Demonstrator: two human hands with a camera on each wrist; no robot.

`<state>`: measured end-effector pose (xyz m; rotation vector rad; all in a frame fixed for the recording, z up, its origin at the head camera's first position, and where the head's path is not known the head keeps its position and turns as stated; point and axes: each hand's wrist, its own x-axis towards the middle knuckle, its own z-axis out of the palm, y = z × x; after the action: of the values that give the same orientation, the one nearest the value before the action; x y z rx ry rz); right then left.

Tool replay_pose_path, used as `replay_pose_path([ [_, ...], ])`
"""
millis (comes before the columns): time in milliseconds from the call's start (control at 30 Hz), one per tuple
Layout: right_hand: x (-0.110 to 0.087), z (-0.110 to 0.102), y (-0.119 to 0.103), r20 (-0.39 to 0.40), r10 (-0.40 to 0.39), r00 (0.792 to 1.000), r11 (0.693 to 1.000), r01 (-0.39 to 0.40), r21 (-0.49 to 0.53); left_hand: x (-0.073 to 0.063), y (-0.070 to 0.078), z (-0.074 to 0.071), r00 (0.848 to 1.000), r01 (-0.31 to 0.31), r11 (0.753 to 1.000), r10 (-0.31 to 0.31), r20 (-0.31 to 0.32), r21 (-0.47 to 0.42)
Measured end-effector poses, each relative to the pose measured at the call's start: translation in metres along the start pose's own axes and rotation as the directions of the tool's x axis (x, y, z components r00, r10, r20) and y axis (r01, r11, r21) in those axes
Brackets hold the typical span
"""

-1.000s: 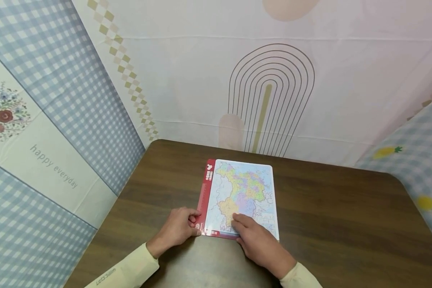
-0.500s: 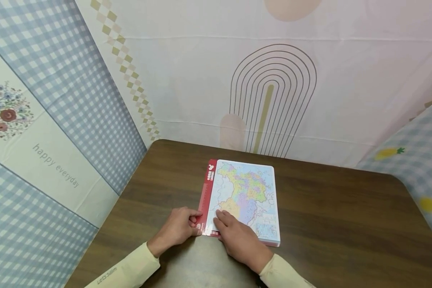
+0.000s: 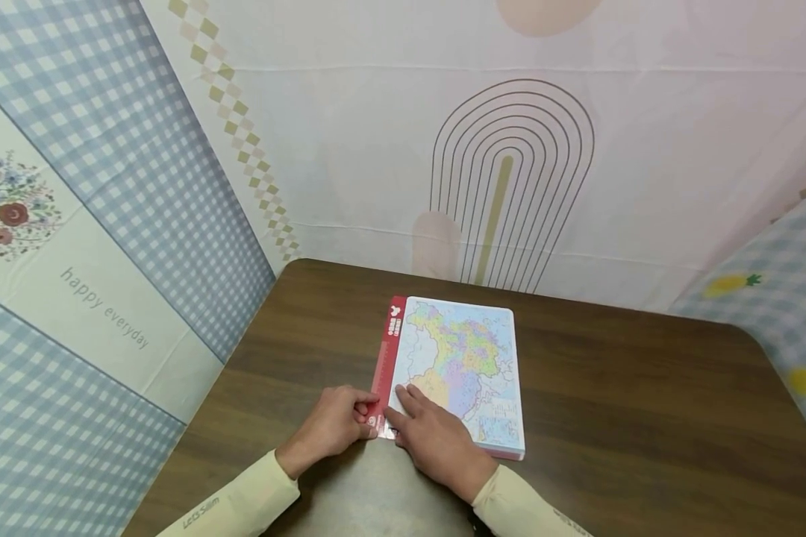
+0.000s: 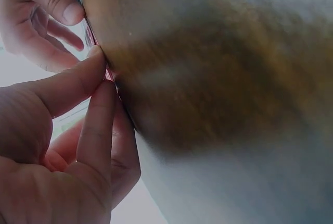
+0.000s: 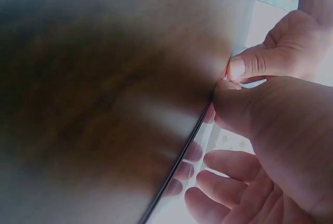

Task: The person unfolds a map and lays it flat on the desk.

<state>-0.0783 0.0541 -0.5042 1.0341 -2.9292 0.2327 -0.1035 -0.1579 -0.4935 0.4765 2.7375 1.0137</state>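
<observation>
Brown wood makes up the table (image 3: 611, 388), and a colourful map (image 3: 473, 358) lies flat on it, near the middle. The map has a red strip (image 3: 386, 365) down its left side. The left hand (image 3: 329, 424) is at the near left corner. Its thumb and pointing finger are bent close together and pinch the red edge. The right hand (image 3: 436, 440) rests on the near part of the map, just beside the left one. Its fingers are loose and a bit apart, and they do not wrap round anything. Both arms wear pale yellow sleeves (image 3: 242, 496). Behind the table hangs a pale cloth (image 3: 356, 149) with curved lines, and a blue checked cloth (image 3: 168, 171) hangs on the left.
</observation>
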Motion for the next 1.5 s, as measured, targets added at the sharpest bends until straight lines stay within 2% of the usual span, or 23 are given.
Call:
replay_pose_path([
  [300,-0.002,0.0,-0.007,-0.031,-0.041,0.999,0.986,0.035,-0.164,0.0,0.0,-0.001,1.0,-0.006,1.0,0.006,-0.003,0.02],
  [700,-0.015,-0.002,-0.008,-0.086,-0.06,0.994,0.963,0.035,-0.267,0.003,-0.002,0.001,1.0,0.008,1.0,-0.008,0.021,0.014],
  [900,-0.027,-0.01,-0.006,-0.076,-0.001,0.997,0.967,-0.019,-0.254,0.003,-0.002,0.0,1.0,0.006,1.0,-0.007,0.021,0.002],
  [1033,-0.038,-0.016,0.001,-0.105,0.031,0.994,0.97,-0.056,-0.235,0.002,-0.003,0.0,1.0,0.008,1.0,-0.008,0.023,-0.017],
  [1267,-0.061,-0.021,0.026,-0.168,0.103,0.98,0.975,-0.133,-0.179,0.002,-0.002,0.0,0.999,0.012,0.999,-0.011,0.032,-0.03],
  [1500,-0.083,-0.02,0.054,-0.25,0.109,0.962,0.975,-0.152,-0.162,0.002,-0.003,0.0,1.0,0.01,0.999,-0.009,0.022,-0.032],
])
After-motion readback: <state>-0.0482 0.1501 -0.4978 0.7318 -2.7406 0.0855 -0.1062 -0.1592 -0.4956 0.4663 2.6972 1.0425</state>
